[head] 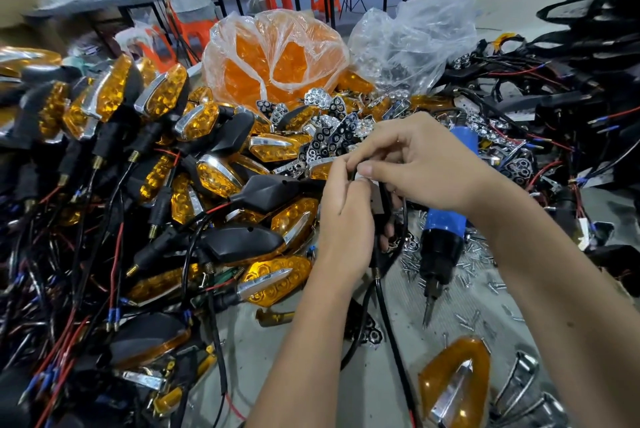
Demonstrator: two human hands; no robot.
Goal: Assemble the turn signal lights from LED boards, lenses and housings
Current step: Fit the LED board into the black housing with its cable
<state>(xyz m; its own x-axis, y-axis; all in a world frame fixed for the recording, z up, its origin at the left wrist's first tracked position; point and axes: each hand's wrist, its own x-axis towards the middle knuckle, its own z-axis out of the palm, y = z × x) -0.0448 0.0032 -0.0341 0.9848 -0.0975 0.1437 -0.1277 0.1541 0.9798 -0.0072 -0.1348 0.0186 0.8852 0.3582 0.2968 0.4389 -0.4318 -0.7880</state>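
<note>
While both hands meet at the middle of the worktable, the left hand (341, 216) and right hand (419, 164) pinch a small black housing (379, 216) between curled fingers, its cable (391, 320) hanging below the grip. Just right of the grip lies a blue screwdriver (445, 230); finished amber lights (221, 178) are heaped to its left.

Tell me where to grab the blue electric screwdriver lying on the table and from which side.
Grip the blue barrel of the electric screwdriver, coming down from above on the right side. It lies flat with its bit tip pointing toward the person, so the thick round body is probably the safest hold. The right hand is nearest, though both it and the left hand now hold a wired part.
</note>
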